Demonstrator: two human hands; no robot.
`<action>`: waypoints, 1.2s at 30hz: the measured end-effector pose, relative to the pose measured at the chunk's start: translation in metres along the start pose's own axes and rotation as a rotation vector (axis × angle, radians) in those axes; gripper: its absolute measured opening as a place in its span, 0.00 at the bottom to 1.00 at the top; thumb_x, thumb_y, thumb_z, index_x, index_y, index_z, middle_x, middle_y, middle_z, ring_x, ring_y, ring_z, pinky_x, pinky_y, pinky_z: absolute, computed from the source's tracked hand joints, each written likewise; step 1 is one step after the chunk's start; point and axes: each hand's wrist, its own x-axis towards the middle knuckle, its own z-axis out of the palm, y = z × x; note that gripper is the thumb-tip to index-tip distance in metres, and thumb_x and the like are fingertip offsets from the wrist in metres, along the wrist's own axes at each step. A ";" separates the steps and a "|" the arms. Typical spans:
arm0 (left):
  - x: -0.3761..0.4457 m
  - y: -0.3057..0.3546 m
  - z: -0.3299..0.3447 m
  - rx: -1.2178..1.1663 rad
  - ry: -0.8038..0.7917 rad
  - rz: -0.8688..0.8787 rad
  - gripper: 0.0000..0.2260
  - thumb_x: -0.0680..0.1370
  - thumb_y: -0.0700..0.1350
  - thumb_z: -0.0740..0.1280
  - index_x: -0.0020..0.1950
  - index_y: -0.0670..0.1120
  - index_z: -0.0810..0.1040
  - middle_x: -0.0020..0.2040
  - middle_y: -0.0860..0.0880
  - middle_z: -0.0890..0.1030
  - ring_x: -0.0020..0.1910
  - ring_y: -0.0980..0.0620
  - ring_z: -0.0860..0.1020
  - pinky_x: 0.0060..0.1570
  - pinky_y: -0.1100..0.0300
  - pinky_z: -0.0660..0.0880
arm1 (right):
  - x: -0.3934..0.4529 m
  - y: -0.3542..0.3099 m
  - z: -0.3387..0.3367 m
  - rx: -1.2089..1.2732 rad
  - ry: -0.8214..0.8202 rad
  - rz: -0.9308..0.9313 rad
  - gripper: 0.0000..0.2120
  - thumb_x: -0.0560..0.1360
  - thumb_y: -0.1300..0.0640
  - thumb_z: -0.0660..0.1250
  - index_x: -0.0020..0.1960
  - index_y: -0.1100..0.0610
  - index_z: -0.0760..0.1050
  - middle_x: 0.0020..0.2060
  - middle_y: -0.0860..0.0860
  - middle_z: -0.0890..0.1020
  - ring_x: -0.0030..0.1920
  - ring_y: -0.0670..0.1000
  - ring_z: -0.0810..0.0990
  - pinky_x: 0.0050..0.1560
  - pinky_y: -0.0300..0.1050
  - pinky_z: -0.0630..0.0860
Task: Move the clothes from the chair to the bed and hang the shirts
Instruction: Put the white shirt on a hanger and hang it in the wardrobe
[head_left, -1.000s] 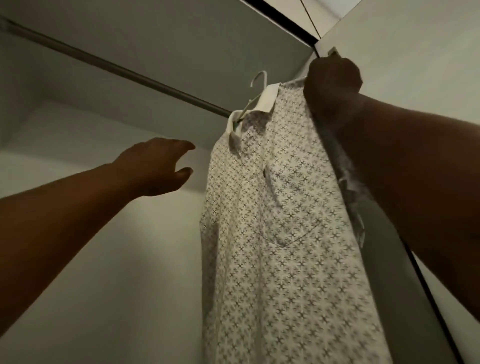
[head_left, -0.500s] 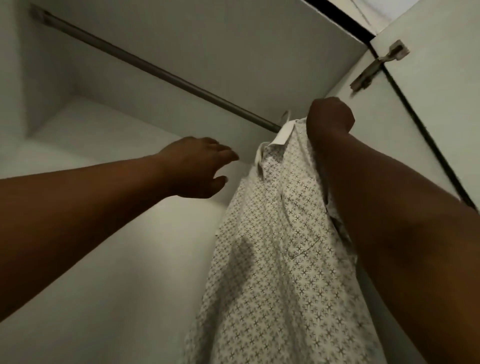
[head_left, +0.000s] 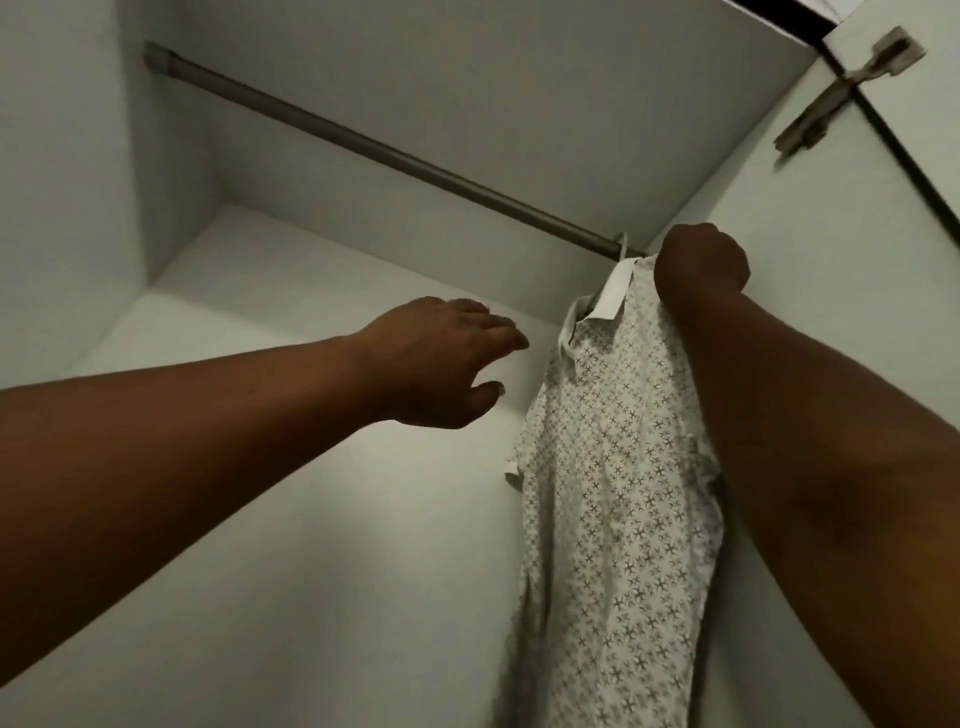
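Nearest the camera, two bare forearms reach up into a pale, smooth-walled wardrobe. The left hand (head_left: 441, 358) hangs in the air with fingers loosely spread and thumb apart, holding nothing, a short way left of the shirt's collar. The shirt (head_left: 613, 493) is thin, soft cloth, white with a fine grey cross-shaped print, and it drapes in loose folds below the right hand; its plain white collar (head_left: 615, 291) stands stiff and flat at the top. The right hand (head_left: 701, 262) is closed in a fist at the shirt's shoulder, right of the collar, fingers curled over the cloth; what lies under the cloth there cannot be seen. Just left of this fist a thin white hanger hook (head_left: 623, 247) meets the rail (head_left: 363, 148), a round, dull grey metal bar running away up-left to a socket in the side wall. Beyond the fist, up and right, a metal hinge (head_left: 841, 98) sits on the door edge.
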 end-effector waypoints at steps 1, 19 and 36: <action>-0.003 -0.001 -0.004 -0.004 0.003 -0.010 0.25 0.81 0.55 0.59 0.77 0.52 0.61 0.77 0.52 0.64 0.75 0.48 0.63 0.71 0.51 0.65 | -0.001 0.001 -0.002 0.015 -0.022 0.006 0.13 0.76 0.70 0.61 0.58 0.65 0.78 0.57 0.63 0.78 0.58 0.65 0.78 0.53 0.54 0.76; -0.103 0.056 -0.008 -0.441 -0.014 -0.261 0.30 0.77 0.62 0.57 0.77 0.52 0.63 0.77 0.49 0.64 0.75 0.47 0.63 0.70 0.49 0.63 | -0.164 0.039 -0.081 -0.077 -0.019 -0.167 0.21 0.74 0.49 0.60 0.64 0.59 0.71 0.62 0.61 0.74 0.62 0.64 0.70 0.62 0.57 0.64; -0.377 0.275 0.025 -0.687 -0.974 -0.254 0.67 0.47 0.77 0.17 0.81 0.49 0.46 0.81 0.46 0.46 0.79 0.43 0.44 0.75 0.43 0.42 | -0.621 0.021 -0.151 0.004 -1.119 0.006 0.25 0.76 0.42 0.58 0.59 0.59 0.79 0.53 0.61 0.82 0.59 0.66 0.79 0.60 0.62 0.72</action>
